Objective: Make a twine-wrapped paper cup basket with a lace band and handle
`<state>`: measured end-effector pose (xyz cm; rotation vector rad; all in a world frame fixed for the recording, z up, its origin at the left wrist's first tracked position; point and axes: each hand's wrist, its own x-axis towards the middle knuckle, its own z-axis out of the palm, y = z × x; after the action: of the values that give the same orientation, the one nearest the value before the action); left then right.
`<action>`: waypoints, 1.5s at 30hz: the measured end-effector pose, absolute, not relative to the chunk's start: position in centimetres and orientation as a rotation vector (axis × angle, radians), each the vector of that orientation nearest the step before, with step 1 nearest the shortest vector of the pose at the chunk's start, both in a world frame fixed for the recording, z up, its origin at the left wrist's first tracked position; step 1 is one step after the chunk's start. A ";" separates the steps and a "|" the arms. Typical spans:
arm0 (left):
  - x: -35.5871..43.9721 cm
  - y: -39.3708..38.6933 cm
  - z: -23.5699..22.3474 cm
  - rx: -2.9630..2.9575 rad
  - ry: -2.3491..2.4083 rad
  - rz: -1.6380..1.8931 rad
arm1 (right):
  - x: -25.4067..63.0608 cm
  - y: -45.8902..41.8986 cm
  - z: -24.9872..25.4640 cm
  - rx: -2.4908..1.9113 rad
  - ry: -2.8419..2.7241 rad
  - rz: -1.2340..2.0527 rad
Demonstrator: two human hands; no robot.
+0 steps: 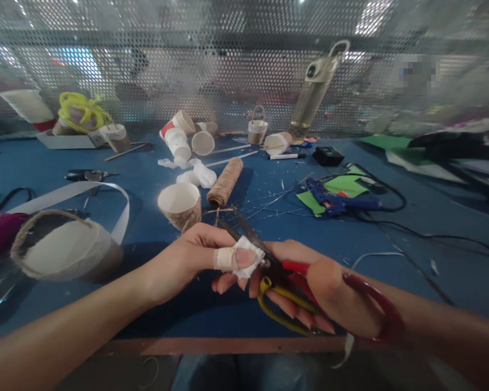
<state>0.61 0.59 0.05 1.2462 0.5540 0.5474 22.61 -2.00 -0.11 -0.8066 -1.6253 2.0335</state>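
My right hand [309,282] holds a pair of scissors [287,279] with red and yellow handles, their dark blades pointing away and to the left. My left hand [195,252], a bandage round its thumb, pinches a crumpled white tissue [248,256] against the blades near the pivot. The blade tips look slightly apart. Just beyond them lie a roll of jute twine [226,182] and a twine-wrapped paper cup [180,203]. Whether the tissue wraps right round the blades is hidden by my fingers.
At left stands a large cup with a twine handle [71,247] beside white ribbon [124,217]. A blue glue gun [338,201] with its cord lies at right on green paper. Several cups and a tall bottle [313,98] line the back near a perforated metal screen [228,70].
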 end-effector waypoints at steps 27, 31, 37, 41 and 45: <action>0.5 0.5 1.3 1.604 0.750 0.534 | 23.5 0.1 2.7 -1.191 -1.930 1.161; 0.6 0.7 1.4 1.801 0.912 0.524 | 24.0 1.5 2.3 -1.323 -2.167 0.435; 0.2 1.0 0.8 1.919 0.937 0.512 | 25.0 2.9 1.1 -1.599 -2.268 0.092; 0.2 1.0 0.5 2.016 0.955 0.592 | 25.4 3.0 1.2 -1.527 -2.302 -0.168; 0.2 1.1 0.3 2.074 0.960 0.633 | 24.3 1.8 1.7 -1.196 -2.261 0.258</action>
<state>0.16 1.08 0.28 2.0736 0.9602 0.6330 24.32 1.77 1.71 -1.1956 -2.2610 0.2577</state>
